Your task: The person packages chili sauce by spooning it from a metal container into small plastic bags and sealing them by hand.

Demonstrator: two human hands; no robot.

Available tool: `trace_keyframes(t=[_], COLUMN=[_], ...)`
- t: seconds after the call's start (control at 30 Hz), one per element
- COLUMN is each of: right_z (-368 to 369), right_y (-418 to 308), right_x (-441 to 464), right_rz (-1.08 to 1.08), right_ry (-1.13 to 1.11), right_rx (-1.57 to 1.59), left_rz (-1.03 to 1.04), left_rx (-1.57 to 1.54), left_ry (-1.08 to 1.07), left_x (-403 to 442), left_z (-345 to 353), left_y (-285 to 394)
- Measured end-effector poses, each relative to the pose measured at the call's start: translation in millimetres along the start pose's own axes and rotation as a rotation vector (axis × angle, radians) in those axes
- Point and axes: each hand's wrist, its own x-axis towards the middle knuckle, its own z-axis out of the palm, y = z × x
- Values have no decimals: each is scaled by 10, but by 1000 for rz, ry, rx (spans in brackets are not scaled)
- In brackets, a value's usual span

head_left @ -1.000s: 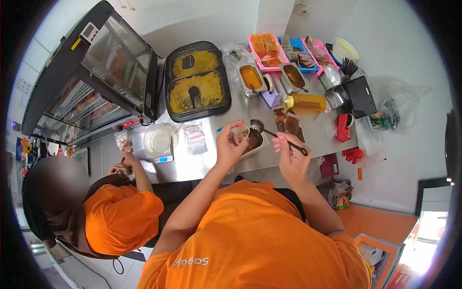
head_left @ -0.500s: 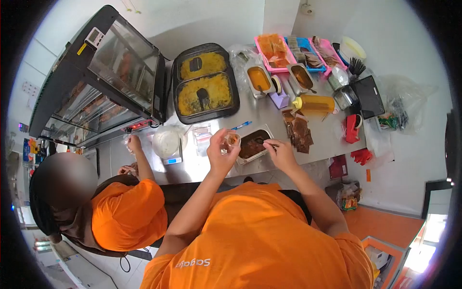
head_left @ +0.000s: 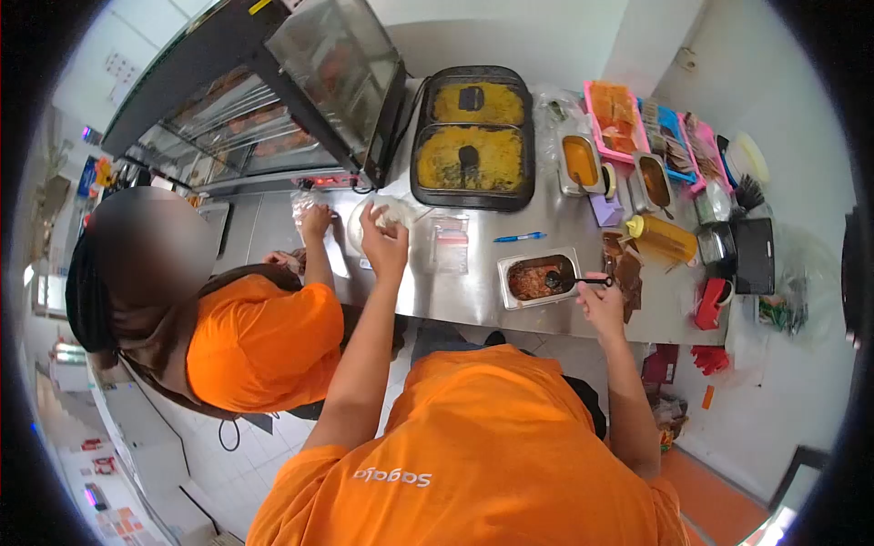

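My right hand (head_left: 601,308) grips the handle of a black spoon (head_left: 575,281), whose bowl rests in a metal container (head_left: 512,297) of reddish-brown paste. Farther left, my left hand (head_left: 384,244) is over the white bowl (head_left: 360,235) that stands on the scale. Its fingers are bent, and what sits between them is too small and hidden to make out. Crumpled clear plastic (head_left: 397,213) shows beside those fingers. Small clear zip bags (head_left: 449,246) and a blue pen (head_left: 520,237) lie between my hands.
A co-worker in an orange shirt (head_left: 259,350) handles clear plastic at my left. Behind stand a glass warmer (head_left: 332,68) and a black two-part tray (head_left: 473,198). At the right are a sauce bottle (head_left: 663,238), brown packets (head_left: 624,271), sauce containers (head_left: 580,164) and a red tape dispenser (head_left: 710,309).
My left hand has moved left from beside the metal container to the scale. My right hand has drawn back to the right, the spoon still in the paste. The view has shifted left.
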Motion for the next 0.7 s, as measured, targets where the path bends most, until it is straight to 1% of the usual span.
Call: trace_keyframes(t=[0.03, 0.07, 0.1, 0.17, 0.2, 0.23, 0.27, 0.3, 0.33, 0.37, 0.4, 0.43, 0.5, 0.53, 0.6, 0.63, 0.7], right_z=[-26, -45, -38, -63, -72, -59, -28, 21, 142, 321, 562, 708, 765, 806, 749, 733, 745], right_y=[-58, -88, -120, -208, -265, -312, -363, -439, -605, -829, -1110, -1285, -936, -868, -926, -954, -824], right_x=[-23, -15, -41, -91, -135, -232, -362, -496, -661, -832, -963, -1035, -942, -914, -940, -958, -875], right_rz=[29, 54, 51, 36, -88, -208, -323, -431, -597, -756, -857, -961, -884, -847, -794, -764, -727], right_ry=[-4, -5, 12, 46, 146, 249, 353, 460, 297, 128, -13, -157, -241, -285, -243, -220, 13], right_rx=[46, 19, 7, -16, -91, -162, -232, -302, -403, -497, -566, -634, -572, -540, -554, -560, -464], left_rz=[-18, 67, 148, 221, 264, 87, 138, 29, -240, -527, -460, -513, -358, -364, -385, -192, 175], left_rx=[101, 255, 409, 347, 315, 126, -59, -373, -694, -817, -784, -808, -807, -818, -837, -656, -299], left_ry=[-42, -76, -113, 0, 55, -81, -138, -488, -846, -1113, -1295, -1405, -1424, -1385, -1308, -1135, -769], left_x=[102, 187, 231, 80, -18, -186, -404, -602, -793, -980, -1076, -1153, -1323, -1339, -1339, -1328, -1270], left_z=[-32, -20, -67, -78, -38, 25, 160, 66, -33, -132, -137, -122, 19, 40, 28, -20, -135], left_y=[-127, -340, -326, -249, -99, -24, -91, 292, 694, 1103, 1335, 1524, 1573, 1554, 1592, 1647, 1777])
